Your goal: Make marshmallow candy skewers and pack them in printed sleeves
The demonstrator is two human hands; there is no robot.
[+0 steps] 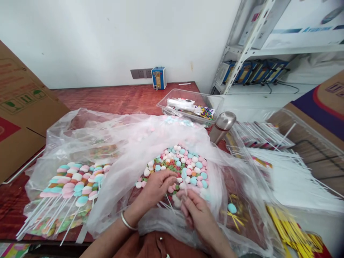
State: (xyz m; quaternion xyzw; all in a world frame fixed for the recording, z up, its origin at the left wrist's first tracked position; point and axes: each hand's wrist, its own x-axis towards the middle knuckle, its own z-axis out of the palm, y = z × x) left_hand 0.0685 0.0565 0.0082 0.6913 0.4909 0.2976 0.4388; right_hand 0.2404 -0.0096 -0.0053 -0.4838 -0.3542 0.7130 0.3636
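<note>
My left hand (157,186) reaches into an open clear plastic bag (129,143), fingers curled in a pinch on the loose pastel candies (185,165) heaped inside. My right hand (195,206) sits just beside it, fingers pinched around a thin white stick (168,202) and a small piece near the pile's front edge. A silver bangle (126,222) circles my left wrist. To the left, finished candy skewers on white sticks (72,184) lie in a row on the plastic.
A clear plastic tray (190,102) of small items and a steel flask (223,125) stand behind the bag. White sticks (285,168) and yellow twist ties (295,229) lie at right. Cardboard boxes (18,114) flank the red wooden table (113,98); metal shelving (255,53) stands back right.
</note>
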